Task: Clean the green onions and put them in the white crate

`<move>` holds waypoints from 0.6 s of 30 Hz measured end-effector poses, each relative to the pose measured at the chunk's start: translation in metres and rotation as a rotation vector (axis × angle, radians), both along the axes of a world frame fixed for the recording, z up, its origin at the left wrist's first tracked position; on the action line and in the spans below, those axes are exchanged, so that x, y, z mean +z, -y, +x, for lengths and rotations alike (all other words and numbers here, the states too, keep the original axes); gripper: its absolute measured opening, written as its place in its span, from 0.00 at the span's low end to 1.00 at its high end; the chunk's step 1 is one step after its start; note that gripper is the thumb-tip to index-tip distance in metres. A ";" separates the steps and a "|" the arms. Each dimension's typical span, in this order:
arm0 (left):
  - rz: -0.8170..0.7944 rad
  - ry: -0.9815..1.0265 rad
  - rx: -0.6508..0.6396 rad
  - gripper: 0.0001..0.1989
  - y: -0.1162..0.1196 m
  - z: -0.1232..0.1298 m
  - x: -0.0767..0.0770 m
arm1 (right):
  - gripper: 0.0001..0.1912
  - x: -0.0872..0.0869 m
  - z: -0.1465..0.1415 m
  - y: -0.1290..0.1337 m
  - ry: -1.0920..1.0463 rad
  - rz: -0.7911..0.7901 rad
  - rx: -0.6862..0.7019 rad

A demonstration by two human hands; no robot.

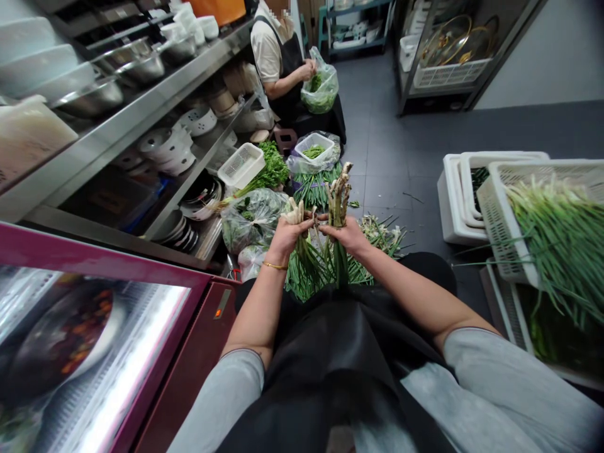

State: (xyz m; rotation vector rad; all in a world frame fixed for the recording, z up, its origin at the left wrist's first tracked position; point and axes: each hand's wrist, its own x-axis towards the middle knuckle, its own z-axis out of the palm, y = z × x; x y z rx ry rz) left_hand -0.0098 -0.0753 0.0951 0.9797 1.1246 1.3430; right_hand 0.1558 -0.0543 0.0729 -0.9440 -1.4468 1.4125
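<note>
My left hand [285, 238] is closed around a bunch of green onions with pale, cleaned-looking root ends [295, 212]. In my right hand [348, 234] is a thicker bunch of green onions, its brownish root ends [338, 189] pointing up and its green leaves [340, 264] hanging down. The fingertips of both hands come close together between the two bunches, around a small brownish stalk [315, 217]. More green onions [306, 277] lie below my hands, and a heap with peelings [382, 236] spreads to the right.
A white crate [514, 255] heaped with green onions stands at the right. Bagged greens [255, 220], a white basket [241, 165] and leafy herbs [271, 167] are at the left. Ahead, a seated person [283, 63] handles greens in a plastic bag [321, 94]. Steel shelves [141, 104] run along the left.
</note>
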 end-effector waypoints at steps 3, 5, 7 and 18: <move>-0.012 -0.027 -0.016 0.17 0.001 0.005 -0.002 | 0.19 0.005 0.000 -0.004 0.088 0.090 0.008; -0.047 0.008 -0.019 0.17 0.001 0.008 -0.004 | 0.18 0.006 0.000 -0.007 0.116 0.097 -0.003; -0.081 0.052 -0.005 0.18 -0.001 0.010 -0.005 | 0.19 0.006 0.000 -0.010 0.120 0.081 -0.025; 0.057 0.036 0.143 0.17 -0.024 0.002 0.012 | 0.18 0.000 0.009 -0.003 0.147 -0.082 0.218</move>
